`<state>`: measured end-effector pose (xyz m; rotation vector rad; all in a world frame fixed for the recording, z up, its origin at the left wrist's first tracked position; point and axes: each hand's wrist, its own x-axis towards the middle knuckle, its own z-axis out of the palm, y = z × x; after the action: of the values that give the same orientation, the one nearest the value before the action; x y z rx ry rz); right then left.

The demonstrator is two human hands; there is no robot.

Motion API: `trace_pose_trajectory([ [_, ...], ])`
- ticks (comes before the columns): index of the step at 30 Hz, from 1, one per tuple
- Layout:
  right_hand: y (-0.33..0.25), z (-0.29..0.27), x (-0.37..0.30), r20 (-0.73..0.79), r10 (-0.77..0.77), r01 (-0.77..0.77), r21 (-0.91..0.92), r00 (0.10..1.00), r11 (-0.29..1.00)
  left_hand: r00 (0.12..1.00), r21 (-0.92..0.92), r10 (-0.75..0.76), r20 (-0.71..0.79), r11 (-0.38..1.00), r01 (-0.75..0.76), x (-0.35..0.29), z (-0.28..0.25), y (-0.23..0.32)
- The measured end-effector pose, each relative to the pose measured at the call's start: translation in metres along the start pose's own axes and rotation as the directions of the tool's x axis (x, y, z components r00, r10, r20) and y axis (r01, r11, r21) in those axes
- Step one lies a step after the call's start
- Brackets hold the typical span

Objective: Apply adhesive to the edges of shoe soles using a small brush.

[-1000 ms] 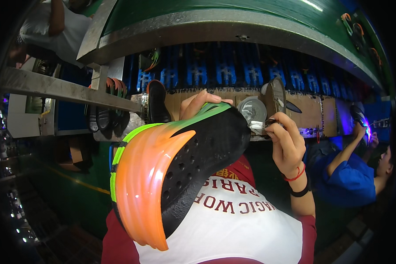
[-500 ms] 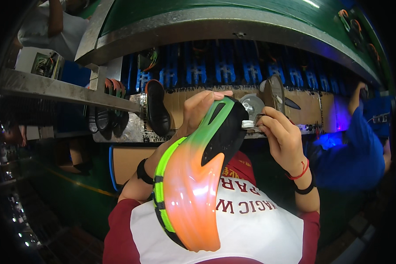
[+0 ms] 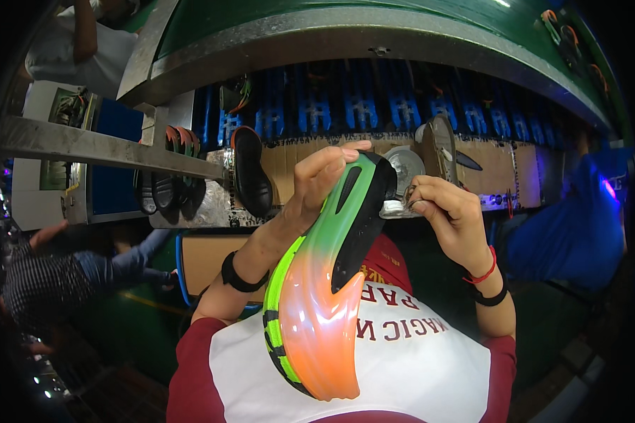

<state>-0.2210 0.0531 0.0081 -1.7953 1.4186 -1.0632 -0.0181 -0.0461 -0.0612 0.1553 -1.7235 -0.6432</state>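
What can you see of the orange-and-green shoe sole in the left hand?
The shoe sole looks glossy, like molded plastic or rubber: orange at the broad end, fading to green at the narrower end, with a dark slot there. A yellow-green strip with black segments edges its left side; the right shows black. It is held in front of the shirt, green end farther from the wearer. The left hand grips that end; whether the right hand's white item touches it is unclear.

Just beside the orange-green sole (image 3: pixel 319 307), the right hand (image 3: pixel 453 215) — pinching something (image 3: pixel 407 195) too small to identify — is partly hiding a round dish (image 3: pixel 406 166); well right of the sole, a blue-clad person (image 3: pixel 568 233) is appearing blurred.
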Motion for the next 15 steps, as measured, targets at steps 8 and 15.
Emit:
trace_pose_trajectory([
  [8, 0.0018, -0.0005, -0.0024, 0.024, 0.034, -0.035, 0.068, 0.999, 0.997, 0.999, -0.069, -0.033, -0.013, 0.997, 0.032, -0.0039, 0.0036, 0.0030],
  [15, 0.0019, -0.0007, -0.0017, 0.022, 0.035, -0.037, 0.109, 0.999, 0.993, 0.999, -0.065, -0.024, 0.036, 0.998, 0.026, -0.0015, -0.0005, -0.0007],
])
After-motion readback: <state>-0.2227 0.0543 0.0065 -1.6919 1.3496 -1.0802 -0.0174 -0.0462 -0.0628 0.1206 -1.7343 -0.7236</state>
